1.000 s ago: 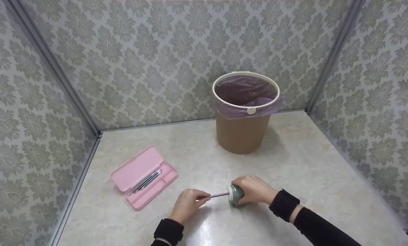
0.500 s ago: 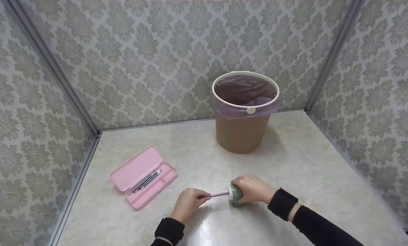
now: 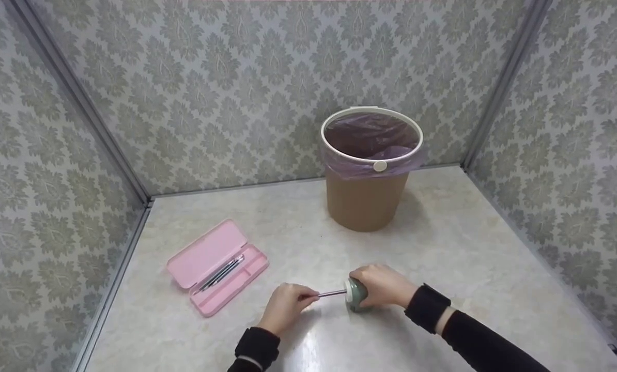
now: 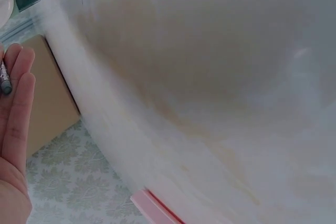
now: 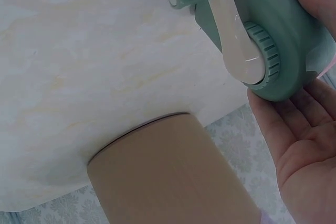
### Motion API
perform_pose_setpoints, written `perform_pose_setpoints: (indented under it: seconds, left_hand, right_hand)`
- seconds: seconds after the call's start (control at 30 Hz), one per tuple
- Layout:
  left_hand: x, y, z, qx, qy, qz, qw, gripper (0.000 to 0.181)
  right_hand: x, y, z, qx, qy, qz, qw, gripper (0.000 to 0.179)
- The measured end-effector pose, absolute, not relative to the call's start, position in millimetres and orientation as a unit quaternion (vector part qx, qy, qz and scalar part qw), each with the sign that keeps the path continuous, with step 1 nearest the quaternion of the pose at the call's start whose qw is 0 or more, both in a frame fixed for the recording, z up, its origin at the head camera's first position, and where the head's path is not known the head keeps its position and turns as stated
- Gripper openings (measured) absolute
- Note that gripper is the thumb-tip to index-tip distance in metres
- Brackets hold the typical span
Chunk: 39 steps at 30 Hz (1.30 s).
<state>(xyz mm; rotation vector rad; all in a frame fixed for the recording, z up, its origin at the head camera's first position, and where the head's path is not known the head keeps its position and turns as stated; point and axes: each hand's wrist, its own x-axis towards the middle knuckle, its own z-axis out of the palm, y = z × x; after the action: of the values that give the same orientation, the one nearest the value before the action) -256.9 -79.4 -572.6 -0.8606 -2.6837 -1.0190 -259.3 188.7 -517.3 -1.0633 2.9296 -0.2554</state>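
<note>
In the head view, the left hand pinches a slim pencil between thumb and fingertips. The pencil lies nearly level, and its far end meets the white front of a green crank pencil sharpener. Fingers and thumb of the right hand grip the sharpener's body from the far side. The right wrist view shows the sharpener's white crank with its green knob, which no finger touches. Close to the left palm, the left wrist view shows the pencil's dark butt end. The pencil's tip is hidden.
An open pink pencil case with several pens or pencils lies on the left of the table. Behind the hands stands a brown bin with a purple liner. Patterned wall panels enclose the back and sides.
</note>
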Motion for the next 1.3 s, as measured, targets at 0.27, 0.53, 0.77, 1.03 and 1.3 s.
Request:
perform_pose_setpoints:
  seconds: [0.27, 0.53, 0.77, 1.03, 1.3]
  left_hand:
    - [-258.8, -78.8, -572.9, -0.288, -0.893, -0.340, 0.069, 0.010]
    - [-259.8, -78.2, -571.5, -0.289, -0.896, -0.328, 0.071, 0.009]
    - [-260.0, -77.0, -570.1, -0.295, -0.895, -0.327, 0.073, 0.009]
    - [-259.9, -74.9, -568.8, -0.296, -0.894, -0.327, 0.076, 0.009]
    - [-259.2, -70.3, -565.2, -0.303, -0.895, -0.318, 0.081, 0.008]
  right_hand:
    - [-259.7, 188.1, -517.4, -0.333, 0.938, -0.089, 0.011, 0.042]
    - [-259.7, 188.2, -519.7, -0.353, 0.932, -0.076, -0.023, 0.038]
    - [-259.0, 187.3, -518.3, -0.343, 0.936, -0.083, -0.004, 0.038]
    - [-258.3, 187.1, -517.8, -0.339, 0.938, -0.078, -0.006, 0.039]
    - [-259.4, 185.3, -517.1, -0.349, 0.935, -0.069, -0.015, 0.038]
